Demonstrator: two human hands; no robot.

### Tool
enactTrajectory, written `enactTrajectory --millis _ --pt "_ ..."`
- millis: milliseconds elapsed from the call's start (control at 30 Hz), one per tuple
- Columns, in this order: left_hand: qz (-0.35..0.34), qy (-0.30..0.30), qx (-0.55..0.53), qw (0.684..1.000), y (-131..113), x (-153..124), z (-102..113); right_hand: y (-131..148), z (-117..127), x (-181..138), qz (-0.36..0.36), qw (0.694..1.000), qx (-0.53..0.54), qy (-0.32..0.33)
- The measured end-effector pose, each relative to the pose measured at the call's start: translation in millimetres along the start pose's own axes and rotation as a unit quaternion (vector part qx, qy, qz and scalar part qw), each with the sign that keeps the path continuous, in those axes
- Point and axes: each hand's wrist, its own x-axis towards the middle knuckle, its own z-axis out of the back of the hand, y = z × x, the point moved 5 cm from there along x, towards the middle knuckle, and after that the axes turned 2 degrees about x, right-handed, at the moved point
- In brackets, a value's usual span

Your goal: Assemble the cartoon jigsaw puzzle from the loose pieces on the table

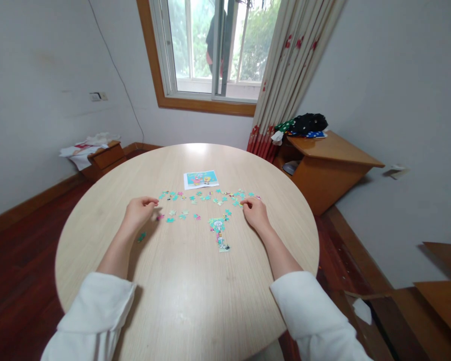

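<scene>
My left hand [141, 209] is over the table's left side, thumb and fingers drawn into a pinch; what they hold, if anything, is too small to make out. A pink puzzle piece [160, 217] lies just below those fingertips. My right hand [255, 211] is also pinched, at the right end of the scattered puzzle pieces [208, 197]. A teal sliver shows by its fingertips, and I cannot tell whether it is gripped. Between the hands lies a joined puzzle section [220, 233] showing a cartoon figure. A single teal piece [142, 236] rests beside my left forearm.
A printed reference picture [201, 179] lies flat beyond the pieces on the round wooden table [180, 301]. Behind the table are a window and a curtain [285, 65]. A wooden cabinet [330, 160] with cloths on top stands at right, a small stand with papers [92, 148] at left.
</scene>
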Motion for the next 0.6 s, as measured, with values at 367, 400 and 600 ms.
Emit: enactTrajectory --millis 367,400,600 --pt "-0.003 -0.01 0.111 0.994 10.6 7.2 12.4 1.6 0.7 -0.1 -0.009 1.0 -0.01 0.009" --pt "-0.001 -0.033 0.104 0.994 11.9 8.2 15.2 1.2 0.6 -0.1 -0.009 1.0 -0.009 0.007" --pt "0.053 -0.092 0.038 0.994 31.7 14.2 17.0 -2.1 -0.4 -0.3 -0.008 1.0 -0.006 0.001"
